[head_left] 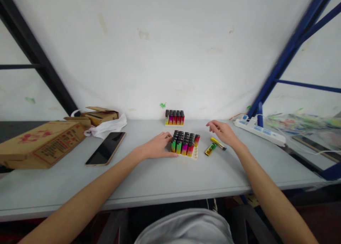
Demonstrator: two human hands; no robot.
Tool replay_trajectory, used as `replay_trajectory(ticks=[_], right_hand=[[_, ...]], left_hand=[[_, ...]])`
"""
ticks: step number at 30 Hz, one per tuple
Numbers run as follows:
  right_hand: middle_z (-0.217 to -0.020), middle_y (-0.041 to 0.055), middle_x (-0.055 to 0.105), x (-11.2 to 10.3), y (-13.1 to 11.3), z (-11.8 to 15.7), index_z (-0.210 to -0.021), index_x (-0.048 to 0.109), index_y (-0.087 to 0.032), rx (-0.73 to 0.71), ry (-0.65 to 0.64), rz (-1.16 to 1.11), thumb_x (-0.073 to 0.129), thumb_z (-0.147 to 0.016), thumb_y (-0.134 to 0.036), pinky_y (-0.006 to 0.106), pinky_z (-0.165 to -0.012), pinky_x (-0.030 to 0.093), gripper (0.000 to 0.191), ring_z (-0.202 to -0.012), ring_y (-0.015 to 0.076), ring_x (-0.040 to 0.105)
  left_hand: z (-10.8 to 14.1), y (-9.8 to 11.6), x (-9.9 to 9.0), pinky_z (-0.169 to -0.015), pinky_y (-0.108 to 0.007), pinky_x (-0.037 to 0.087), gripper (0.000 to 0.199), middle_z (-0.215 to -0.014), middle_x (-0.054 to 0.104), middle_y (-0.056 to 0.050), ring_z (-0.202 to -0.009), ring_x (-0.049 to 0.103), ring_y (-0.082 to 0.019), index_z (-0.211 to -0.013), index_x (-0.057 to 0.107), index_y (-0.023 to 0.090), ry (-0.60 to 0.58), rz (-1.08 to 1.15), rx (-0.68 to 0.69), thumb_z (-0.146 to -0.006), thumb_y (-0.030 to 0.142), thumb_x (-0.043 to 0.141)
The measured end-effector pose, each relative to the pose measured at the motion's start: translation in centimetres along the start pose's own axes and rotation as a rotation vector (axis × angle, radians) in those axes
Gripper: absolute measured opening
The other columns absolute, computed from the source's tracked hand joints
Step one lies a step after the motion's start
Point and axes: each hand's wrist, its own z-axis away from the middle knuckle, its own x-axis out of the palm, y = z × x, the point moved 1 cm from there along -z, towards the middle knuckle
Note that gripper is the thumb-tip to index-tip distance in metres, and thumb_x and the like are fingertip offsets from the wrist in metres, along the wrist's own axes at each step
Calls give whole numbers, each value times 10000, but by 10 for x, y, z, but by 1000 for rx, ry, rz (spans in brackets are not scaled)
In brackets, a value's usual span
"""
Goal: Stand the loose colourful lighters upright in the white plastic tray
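A white tray (195, 153) full of upright lighters (184, 147) with black tops and green, purple, red and yellow bodies stands in front of me. Empty holes show along its right side, with one red-yellow lighter (196, 140) at the back of that side. My left hand (159, 146) grips the tray's left side, thumb along the front and fingers at the lighters. My right hand (223, 133) hovers to the right, fingers loosely bent and apart, nothing visible in them. Below it lie a green-yellow lighter (210, 149) and a yellow lighter (218, 143).
A second tray of lighters (174, 118) stands by the wall. To the left are a phone (106, 148), a white plastic bag (108, 127) and cardboard boxes (57, 141). A power strip (259, 131) with cables lies at right, near a blue metal post (282, 57).
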Motion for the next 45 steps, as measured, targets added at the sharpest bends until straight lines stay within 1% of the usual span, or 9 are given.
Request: replay_trajectory(ticks=[4,9,13,19,23,27,34,39,45], right_hand=[[-931,140,765,4,25,0,-1076,722,-130,114,-103,315,643,-944,-371,359,-781,540,285,-797,246,705],[-920,120,799,-3,32,6,-1002,759,-163,307,-310,355,763,-861,-476,313,-681,535,344,-782,246,738],[-978,105,804,-5,25,6,-1015,770,-158,339,-412,356,760,-875,-347,274,-718,526,236,-851,231,750],[-1017,132,785,5,17,-1,-1165,708,-125,226,-187,301,539,-1019,-291,281,-810,512,279,-849,213,733],[-927,127,758,13,17,-5,-1097,741,-134,80,-108,191,410,-1061,-319,329,-819,518,381,-818,232,698],[-1006,138,714,19,15,-6,-1104,780,-177,-19,49,60,513,-1020,-461,370,-827,538,398,-858,243,666],[-924,65,755,27,6,-5,-1182,689,-204,130,248,-375,801,-766,-563,374,-757,554,561,-765,215,684],[-1000,110,772,26,-4,-6,-1070,698,-193,156,216,-499,710,-840,-629,358,-763,529,493,-882,241,694],[-741,-12,604,32,-16,-4,-1124,610,-221,191,124,-719,600,-866,-744,316,-635,503,583,-637,158,582]], left_hand=[[0,1,-1,-1080,-451,451,693,-1251,619,-170,-1170,577,-337,-1173,662,150,0,-7,-13,-821,746,644],[-1,2,-1,-1077,-437,451,712,-1244,620,-170,-1164,579,-330,-1169,660,141,-9,-22,-15,-821,761,631],[-1,1,0,-1079,-445,454,722,-1253,613,-173,-1171,573,-332,-1182,656,137,-7,-32,-12,-823,762,627],[-1,1,0,-1086,-447,456,695,-1221,612,-164,-1159,574,-325,-1165,661,136,-8,-18,-7,-827,743,640],[0,2,-1,-1078,-453,460,684,-1241,616,-161,-1168,573,-328,-1179,661,151,-5,-9,-8,-827,736,644],[0,3,-3,-1078,-447,460,679,-1229,621,-158,-1168,579,-330,-1177,667,146,-1,-9,-13,-826,727,652],[-1,5,-4,-1092,-448,458,698,-1237,616,-166,-1176,576,-332,-1185,668,128,-10,-14,-15,-822,724,662],[-1,1,-1,-1089,-452,458,698,-1251,617,-166,-1182,574,-332,-1185,666,138,-10,-14,-7,-826,735,647],[-1,1,0,-1093,-447,454,705,-1257,617,-170,-1194,573,-332,-1198,661,132,-6,-14,-4,-830,733,642]])
